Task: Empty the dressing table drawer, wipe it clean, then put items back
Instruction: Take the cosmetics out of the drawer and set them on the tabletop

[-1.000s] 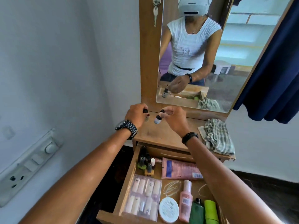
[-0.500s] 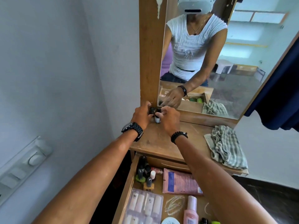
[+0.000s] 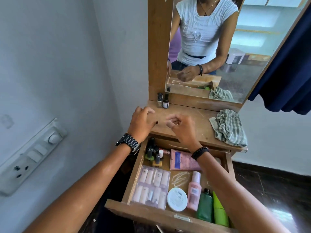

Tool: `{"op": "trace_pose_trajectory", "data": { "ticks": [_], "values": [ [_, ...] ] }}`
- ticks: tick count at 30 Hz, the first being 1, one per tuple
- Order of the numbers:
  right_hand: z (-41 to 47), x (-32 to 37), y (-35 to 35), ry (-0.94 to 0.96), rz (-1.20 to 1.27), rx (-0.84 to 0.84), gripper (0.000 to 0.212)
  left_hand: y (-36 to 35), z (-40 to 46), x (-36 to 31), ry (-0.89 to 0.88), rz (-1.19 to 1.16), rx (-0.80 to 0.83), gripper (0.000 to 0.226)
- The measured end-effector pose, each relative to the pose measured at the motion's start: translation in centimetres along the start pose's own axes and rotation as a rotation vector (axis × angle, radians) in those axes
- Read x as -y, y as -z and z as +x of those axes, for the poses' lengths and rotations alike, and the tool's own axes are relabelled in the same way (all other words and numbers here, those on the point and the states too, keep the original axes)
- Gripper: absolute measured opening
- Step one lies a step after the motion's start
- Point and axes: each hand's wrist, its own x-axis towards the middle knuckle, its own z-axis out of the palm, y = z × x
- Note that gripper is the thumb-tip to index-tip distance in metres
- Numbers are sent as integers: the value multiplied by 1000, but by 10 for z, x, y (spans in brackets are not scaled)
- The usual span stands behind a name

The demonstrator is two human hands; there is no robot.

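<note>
Drawer [image 3: 134,172]: pulled open under my forearms, below both grips, not yet emptied.
Drawer contents: cluster of small dark nail polish bottles [image 3: 154,153] at the back left corner, below my left wrist; pink sachet [image 3: 182,160] under my right wrist; clear pack of pale tubes [image 3: 152,185] along the left side; white round jar [image 3: 177,198], pink bottle [image 3: 194,190], dark green bottle [image 3: 205,207] and light green tube [image 3: 218,211] toward the front, partly hidden by my right forearm.
Two small bottles [image 3: 162,100]: upright, touching or nearly so, at the back of the worktop [image 3: 193,118] against the mirror frame, beyond my left grip and apart from it.
Left grip [image 3: 142,122]: my left hand over the worktop's left edge, fingers spread and relaxed, holding nothing. Watch [image 3: 128,142] on that wrist.
Right grip [image 3: 180,126]: my right hand just beside the left, over the worktop front, fingers loosely curled inward, nothing in them that I can see. Bead bracelet [image 3: 200,151] on that wrist.
Cloth [image 3: 228,127]: checked green and white, crumpled on the worktop well to the right of my right grip, hanging slightly over the edge.
Mirror [image 3: 218,47]: beyond both grips, shows my torso and hands.
Wall [image 3: 50,64]: switch panel [image 3: 28,155] far left of my left arm.
Curtain [image 3: 289,64]: dark blue, upper right.
</note>
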Motion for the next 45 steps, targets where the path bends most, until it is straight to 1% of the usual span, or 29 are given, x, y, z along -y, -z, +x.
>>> {"op": "trace_pose_trajectory", "data": {
  "ticks": [2,4,6,9,11,13,16,19,22,25,27,29,31,34,39,42,45],
  "values": [
    [-25,-8,-3,-30,11,54,10,-2,-27,5,-2,34,12,29],
    [-46,-20,-8,-55,-39,63,6,-8,-52,11,6,106,37,29],
    [-61,-33,-13,-54,-103,74,7,-14,-73,13,29,198,110,31],
    [-71,-47,-20,-63,-196,119,20,-21,-87,15,10,358,199,35],
    [-71,-51,-23,-61,-245,143,30,-24,-90,14,32,377,238,35],
    [-70,-52,-26,-39,-287,190,34,-29,-90,15,68,376,264,31],
    [-69,-51,-29,-12,-308,229,27,-36,-92,15,71,389,255,24],
    [-70,-54,-32,-47,-267,189,14,-39,-94,14,68,392,243,22],
    [-72,-56,-31,-59,-251,161,10,-39,-94,14,58,390,242,21],
    [-73,-53,-21,-58,-178,119,12,-33,-93,12,7,336,157,24],
    [-70,-45,-11,-50,-138,96,12,-24,-91,8,-7,200,99,22],
    [-63,-34,0,-55,-62,80,13,-14,-85,1,8,53,77,17],
    [-51,-19,10,-56,-16,60,14,-6,-73,-5,7,-23,50,15],
    [-26,0,17,-18,-40,-2,14,3,-48,-12,29,-133,13,14],
    [22,9,10,-17,-122,-121,12,8,6,-19,66,-149,-69,23],
    [47,8,4,-12,-138,-171,13,3,34,-20,77,-156,-105,21],
    [67,7,-3,-32,-138,-188,13,-7,57,-19,65,-153,-108,20]
  ]
}}
